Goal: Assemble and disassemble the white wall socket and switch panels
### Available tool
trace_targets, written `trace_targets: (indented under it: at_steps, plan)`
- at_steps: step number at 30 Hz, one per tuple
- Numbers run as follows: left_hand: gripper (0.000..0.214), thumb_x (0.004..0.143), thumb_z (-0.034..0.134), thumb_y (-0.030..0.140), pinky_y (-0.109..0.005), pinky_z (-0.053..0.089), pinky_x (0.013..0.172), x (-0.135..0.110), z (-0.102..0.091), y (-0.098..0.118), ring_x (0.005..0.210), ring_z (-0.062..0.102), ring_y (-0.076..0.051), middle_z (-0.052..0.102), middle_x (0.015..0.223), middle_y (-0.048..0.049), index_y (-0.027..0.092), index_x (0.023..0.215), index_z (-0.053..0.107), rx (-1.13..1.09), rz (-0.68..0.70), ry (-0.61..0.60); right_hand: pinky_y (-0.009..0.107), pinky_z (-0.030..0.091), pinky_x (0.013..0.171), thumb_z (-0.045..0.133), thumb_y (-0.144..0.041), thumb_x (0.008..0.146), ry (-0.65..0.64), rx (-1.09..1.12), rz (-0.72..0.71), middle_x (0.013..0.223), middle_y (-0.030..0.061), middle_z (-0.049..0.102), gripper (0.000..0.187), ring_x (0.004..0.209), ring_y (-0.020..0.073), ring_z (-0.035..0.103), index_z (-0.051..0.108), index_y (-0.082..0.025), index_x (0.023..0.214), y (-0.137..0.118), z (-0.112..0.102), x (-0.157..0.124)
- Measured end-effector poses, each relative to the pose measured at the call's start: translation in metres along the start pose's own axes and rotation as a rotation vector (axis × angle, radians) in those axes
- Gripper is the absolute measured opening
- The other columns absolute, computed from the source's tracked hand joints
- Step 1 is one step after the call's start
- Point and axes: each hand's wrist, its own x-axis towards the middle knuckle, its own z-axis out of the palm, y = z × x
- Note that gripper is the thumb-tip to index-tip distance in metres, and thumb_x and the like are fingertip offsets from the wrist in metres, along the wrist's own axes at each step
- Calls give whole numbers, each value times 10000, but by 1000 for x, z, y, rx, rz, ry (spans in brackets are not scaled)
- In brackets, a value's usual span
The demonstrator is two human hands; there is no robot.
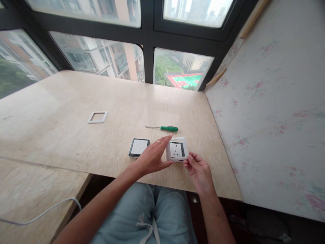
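Note:
In front of me is a wall socket (pixel 176 150) with a white face and several slots. A white cover frame (pixel 186 149) lies around it, a dark strip showing inside its opening. My right hand (pixel 199 169) pinches the lower right corner of the frame between thumb and fingers. At the socket's left side is my left hand (pixel 154 156), its thumb and fingers spread apart; whether it touches the frame is hard to tell. Left of that hand, a wall switch (pixel 139 147) with a white panel and exposed dark border rests on the tabletop, partly covered by the hand.
A green-handled screwdriver (pixel 169 128) lies beyond the socket, its shaft pointing left. Another white cover frame (pixel 98 117) is farther left on the stone-patterned ledge (pixel 122 101). Windows stand behind, a papered wall (pixel 274 112) on the right. A white cable (pixel 45 213) crosses the lower left surface.

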Motion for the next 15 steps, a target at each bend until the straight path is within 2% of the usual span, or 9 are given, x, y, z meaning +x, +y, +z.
trace_targets:
  at_steps: [3, 5, 8, 11, 15]
  plan:
    - [928, 743, 752, 322, -505, 432, 1101, 6, 1, -3, 1380, 452, -334, 435, 1514, -195, 178, 1508, 246, -7, -10, -46, 284, 587, 672, 825, -402, 721, -23, -248, -155, 873, 20, 696, 412, 706, 135, 667, 674, -203, 1049, 1, -14, 7]
    - [925, 733, 752, 340, -499, 414, 1115, 11, 1, -6, 1384, 448, -334, 423, 1522, -199, 164, 1499, 265, -22, -12, -103, 365, 590, 805, 793, -413, 758, -58, -450, -294, 1045, 61, 692, 472, 905, 197, 686, 638, -230, 1165, 2, -25, 14]
    - [931, 730, 746, 350, -507, 413, 1104, 15, 2, -12, 1367, 470, -339, 431, 1517, -198, 176, 1505, 261, -47, -30, -179, 472, 497, 1036, 774, -418, 780, -228, -652, -423, 1408, 103, 551, 608, 1286, 275, 542, 555, -284, 1331, 3, -41, 28]
    - [941, 724, 745, 337, -512, 426, 1079, 18, 3, -17, 1341, 497, -351, 452, 1500, -205, 176, 1512, 257, -59, -64, -220, 512, 375, 1158, 759, -436, 796, -378, -750, -425, 1563, 80, 399, 736, 1445, 282, 366, 445, -319, 1451, 5, -49, 39]
    - [936, 733, 746, 345, -497, 413, 1091, 20, 2, -21, 1345, 493, -341, 451, 1500, -209, 149, 1512, 265, -84, -82, -263, 534, 276, 1206, 758, -448, 797, -445, -830, -380, 1607, 66, 326, 829, 1482, 282, 299, 355, -325, 1511, 8, -51, 49]
